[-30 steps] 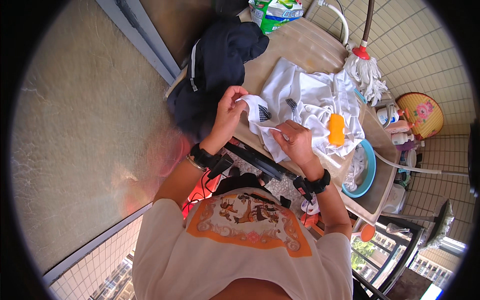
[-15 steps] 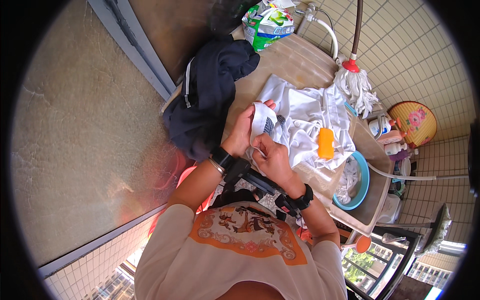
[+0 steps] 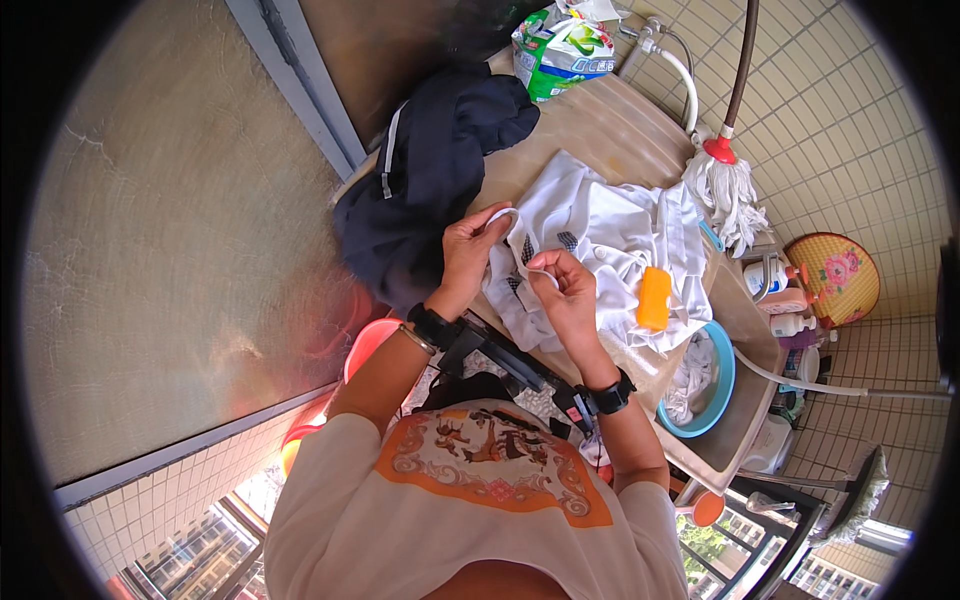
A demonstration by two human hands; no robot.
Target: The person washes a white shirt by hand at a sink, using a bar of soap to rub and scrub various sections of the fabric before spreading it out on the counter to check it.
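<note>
The left hand (image 3: 474,252) and right hand (image 3: 566,290) each pinched the edge of a white garment (image 3: 612,225). Rightward sat a blue basin (image 3: 726,382). An orange block (image 3: 654,298) rested on the garment, crumpled over the counter (image 3: 555,125); beyond was a mop (image 3: 722,195).

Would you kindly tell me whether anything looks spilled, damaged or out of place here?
No spill or damage stands out. Beside the white garment, the dark garment lies bunched, seemingly drooping off the counter, so it looks untidy.

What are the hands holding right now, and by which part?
A white garment, by its narrow, band-like edge: the left hand pinches one stretch, the right hand another, farther right.
</note>
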